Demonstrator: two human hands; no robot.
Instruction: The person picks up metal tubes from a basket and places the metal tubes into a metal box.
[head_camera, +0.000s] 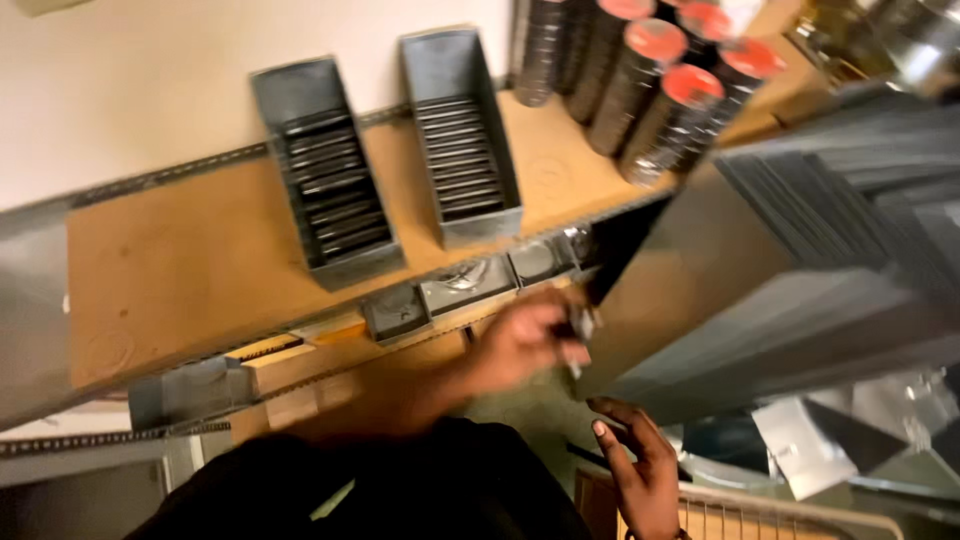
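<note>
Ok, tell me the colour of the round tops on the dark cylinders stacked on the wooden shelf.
Red-orange round tops, on dark cylinders; seen in the head view.

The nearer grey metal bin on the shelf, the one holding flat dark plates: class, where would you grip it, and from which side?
Probably grip the nearer grey metal bin by its short front wall, coming from the open shelf edge. The bin is long and narrow, that end faces outward, and a second bin stands close beside it.

Pale wall (150, 90), wood shelf (180, 260) w/ metal edge, dim warm light
</note>
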